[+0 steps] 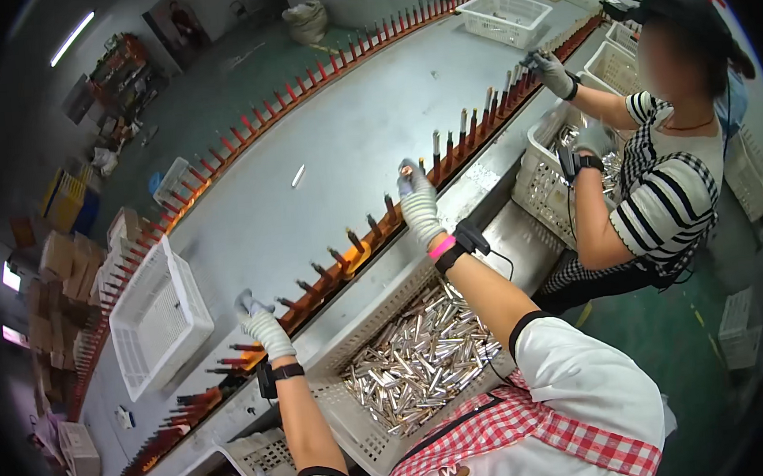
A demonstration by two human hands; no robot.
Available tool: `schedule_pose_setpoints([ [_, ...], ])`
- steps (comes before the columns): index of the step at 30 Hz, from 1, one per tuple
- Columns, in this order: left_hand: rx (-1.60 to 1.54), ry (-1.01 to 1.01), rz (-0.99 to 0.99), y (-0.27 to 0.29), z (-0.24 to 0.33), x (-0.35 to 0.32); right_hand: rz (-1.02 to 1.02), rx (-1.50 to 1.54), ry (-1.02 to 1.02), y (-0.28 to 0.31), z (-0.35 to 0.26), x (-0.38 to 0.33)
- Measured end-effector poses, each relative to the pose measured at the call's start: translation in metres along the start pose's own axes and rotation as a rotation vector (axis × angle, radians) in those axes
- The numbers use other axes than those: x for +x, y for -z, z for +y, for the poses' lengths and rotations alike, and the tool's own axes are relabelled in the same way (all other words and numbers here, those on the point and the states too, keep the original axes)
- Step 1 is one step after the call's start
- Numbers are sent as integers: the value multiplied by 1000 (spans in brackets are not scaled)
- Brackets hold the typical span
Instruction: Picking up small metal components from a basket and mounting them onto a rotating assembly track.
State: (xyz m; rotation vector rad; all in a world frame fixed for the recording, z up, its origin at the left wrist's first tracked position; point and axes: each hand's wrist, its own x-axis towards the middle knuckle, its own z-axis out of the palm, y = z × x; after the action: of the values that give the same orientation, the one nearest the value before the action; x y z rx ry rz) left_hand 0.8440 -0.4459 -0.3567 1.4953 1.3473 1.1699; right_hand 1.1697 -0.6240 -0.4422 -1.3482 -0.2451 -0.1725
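1. The right hand point(417, 196), in a knit glove, is raised over the row of pegs point(372, 230) that runs along the near edge of the long grey table point(322, 145); its fingers are closed around a small silvery tube point(407, 169) at the fingertips, held just above a peg
2. The left hand point(259, 322), also gloved, rests further left on the same row of pegs, fingers curled; whether it holds anything I cannot tell
3. The stock of metal tubes point(417, 359) lies loose in a white basket point(360, 434) right in front of the person, below the table edge, between the two forearms
4. The tubes look light, stiff and smooth, so they probably slip easily in a bare grip; the knit gloves should help. Thin walls may dent if squeezed hard
5. The best hold is likely a pinch across the middle or upper part of a tube, leaving the open end free
6. On the right, a co-worker's hands point(551, 71) work at the far stretch of pegs, with another basket point(545, 178) beside them
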Motion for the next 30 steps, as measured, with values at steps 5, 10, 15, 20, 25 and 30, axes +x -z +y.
schedule_pose_setpoints([
  [5,149,-699,266,66,86,32,-339,-204,-65,-27,-3,-25],
  [10,-176,-772,-135,117,236,-32,29,182,17,-17,-72,-13],
  [15,-402,-242,-749,94,137,-125,-119,-83,-100,-7,16,5],
  [20,131,-426,-1034,62,51,-170,-328,-19,-69,-8,14,-18],
  [25,548,-378,-391,102,-52,-80,-485,-40,-54,-14,7,-40],
  [30,1012,-99,-557,109,-74,-72,-525,-422,-77,-24,-12,-66],
])
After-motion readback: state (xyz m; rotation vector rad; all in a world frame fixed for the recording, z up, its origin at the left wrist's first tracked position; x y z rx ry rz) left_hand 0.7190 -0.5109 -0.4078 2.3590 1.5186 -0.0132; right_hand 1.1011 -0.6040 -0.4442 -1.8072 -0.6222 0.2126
